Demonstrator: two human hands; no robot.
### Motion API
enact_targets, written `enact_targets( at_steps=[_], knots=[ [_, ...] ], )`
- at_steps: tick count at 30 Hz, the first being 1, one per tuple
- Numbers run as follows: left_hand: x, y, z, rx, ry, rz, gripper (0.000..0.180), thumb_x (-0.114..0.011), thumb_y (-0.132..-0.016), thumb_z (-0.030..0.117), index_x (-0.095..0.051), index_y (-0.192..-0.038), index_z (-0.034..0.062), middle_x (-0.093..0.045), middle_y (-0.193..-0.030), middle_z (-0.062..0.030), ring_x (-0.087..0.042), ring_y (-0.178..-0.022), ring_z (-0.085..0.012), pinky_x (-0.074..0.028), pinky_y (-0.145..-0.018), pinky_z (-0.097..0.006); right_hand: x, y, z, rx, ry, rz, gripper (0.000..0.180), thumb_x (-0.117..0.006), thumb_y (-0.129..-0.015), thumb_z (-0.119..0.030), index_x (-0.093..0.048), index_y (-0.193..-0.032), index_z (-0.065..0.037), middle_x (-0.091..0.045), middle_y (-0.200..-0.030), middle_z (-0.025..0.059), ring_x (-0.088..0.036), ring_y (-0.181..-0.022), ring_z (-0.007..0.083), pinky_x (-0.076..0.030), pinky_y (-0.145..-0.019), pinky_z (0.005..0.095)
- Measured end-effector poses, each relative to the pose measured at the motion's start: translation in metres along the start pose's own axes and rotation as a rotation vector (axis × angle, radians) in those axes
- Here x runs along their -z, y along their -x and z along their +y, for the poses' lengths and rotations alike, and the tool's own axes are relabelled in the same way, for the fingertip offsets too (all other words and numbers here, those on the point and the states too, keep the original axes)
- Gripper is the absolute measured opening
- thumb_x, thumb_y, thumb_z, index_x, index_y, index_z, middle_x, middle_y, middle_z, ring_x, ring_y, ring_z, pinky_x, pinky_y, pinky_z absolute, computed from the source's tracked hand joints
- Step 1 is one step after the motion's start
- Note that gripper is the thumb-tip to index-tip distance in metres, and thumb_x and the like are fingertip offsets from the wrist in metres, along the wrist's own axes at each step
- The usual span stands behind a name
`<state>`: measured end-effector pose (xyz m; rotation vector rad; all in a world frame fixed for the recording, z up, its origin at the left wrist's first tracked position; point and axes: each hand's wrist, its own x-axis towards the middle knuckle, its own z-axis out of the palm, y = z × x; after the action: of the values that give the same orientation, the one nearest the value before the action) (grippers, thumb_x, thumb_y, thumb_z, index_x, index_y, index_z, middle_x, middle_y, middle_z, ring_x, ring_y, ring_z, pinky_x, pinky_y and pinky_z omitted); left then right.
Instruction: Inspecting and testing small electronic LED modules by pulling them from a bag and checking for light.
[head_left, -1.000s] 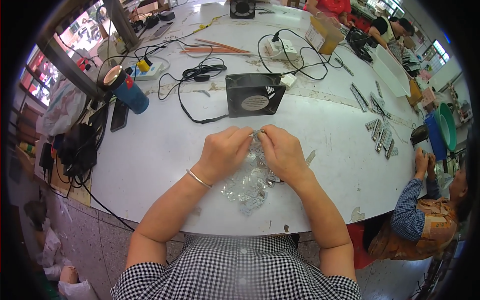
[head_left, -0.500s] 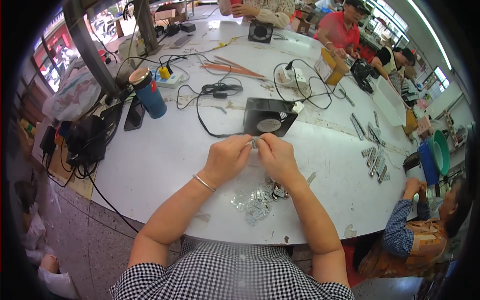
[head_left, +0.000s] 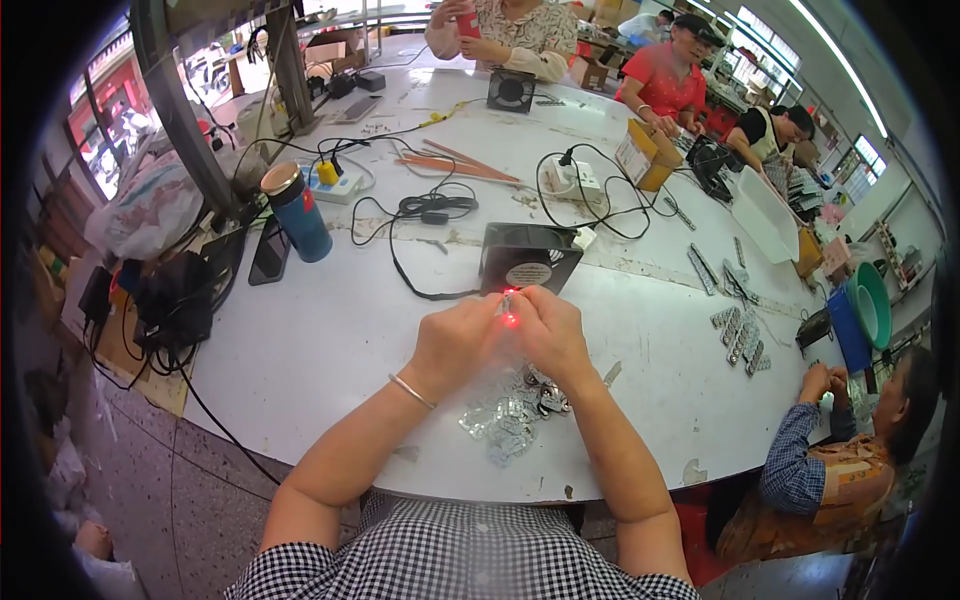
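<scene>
Here the left hand [head_left: 458, 338] and right hand [head_left: 548, 330] meet, fingers pinched on a tiny red-glowing part [head_left: 511, 320], just short of the square black fan [head_left: 528, 262] at twelve o'clock; bare white worktop [head_left: 320, 340] lies at nine.

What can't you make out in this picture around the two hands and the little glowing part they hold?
1. Head view: the glowing red part is too small, and pinched between the left hand and right hand, to identify.
2. The silvery pieces on the white table are too small to name; the right forearm covers some.
3. Each hand's grip is hidden by its own fingers.
</scene>
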<state>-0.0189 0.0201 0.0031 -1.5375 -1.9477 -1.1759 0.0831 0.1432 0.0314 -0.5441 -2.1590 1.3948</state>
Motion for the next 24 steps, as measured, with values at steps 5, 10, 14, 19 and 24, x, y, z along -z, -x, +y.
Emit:
enact_targets(
  at_steps=[5,10,14,19,24],
  knots=[
    [0.005,-0.005,0.010,-0.053,0.035,0.041,0.024,-0.070,-0.081,0.006,-0.065,-0.104,0.0025,-0.062,-0.072,-0.0107,-0.060,-0.057,-0.0266,-0.048,-0.050,-0.035,0.003,0.004,0.005,-0.036,-0.061,0.009,0.023,-0.056,-0.095,-0.019,-0.065,-0.091,0.002,-0.062,-0.066,0.0098,-0.058,-0.059,0.0150,-0.046,-0.056,0.0314],
    [0.006,-0.003,0.018,-0.124,0.023,0.002,0.020,-0.070,-0.080,0.006,-0.065,-0.100,0.0025,-0.061,-0.070,-0.0106,-0.060,-0.057,-0.0273,-0.048,-0.050,-0.036,0.006,0.013,0.015,-0.035,-0.102,0.033,0.024,-0.057,-0.094,-0.020,-0.065,-0.090,0.002,-0.060,-0.063,0.0081,-0.056,-0.056,0.0133,-0.045,-0.053,0.0315],
    [0.001,0.009,0.015,-0.133,0.031,-0.104,0.018,-0.070,-0.080,0.005,-0.065,-0.097,0.0025,-0.062,-0.071,-0.0102,-0.061,-0.058,-0.0271,-0.049,-0.051,-0.036,0.010,0.027,0.011,-0.126,-0.119,-0.002,0.025,-0.057,-0.094,-0.020,-0.062,-0.084,0.002,-0.058,-0.060,0.0079,-0.054,-0.052,0.0137,-0.044,-0.050,0.0325],
    [0.008,0.004,0.024,0.051,0.188,-0.180,0.017,-0.070,-0.080,0.005,-0.067,-0.097,0.0014,-0.065,-0.076,-0.0125,-0.063,-0.061,-0.0272,-0.050,-0.054,-0.035,0.026,0.044,0.007,-0.176,-0.115,-0.029,0.025,-0.058,-0.093,-0.019,-0.061,-0.080,0.003,-0.058,-0.061,0.0115,-0.055,-0.052,0.0153,-0.044,-0.051,0.0335],
    [-0.001,0.015,0.019,0.114,0.428,-0.369,0.019,-0.067,-0.084,0.007,-0.068,-0.102,0.0009,-0.067,-0.080,-0.0149,-0.065,-0.067,-0.0289,-0.052,-0.060,-0.036,0.041,0.063,0.016,0.025,0.207,-0.215,0.019,-0.059,-0.095,-0.014,-0.067,-0.092,0.004,-0.061,-0.069,0.0024,-0.051,-0.058,0.0064,-0.043,-0.053,0.0247]
  ],
)
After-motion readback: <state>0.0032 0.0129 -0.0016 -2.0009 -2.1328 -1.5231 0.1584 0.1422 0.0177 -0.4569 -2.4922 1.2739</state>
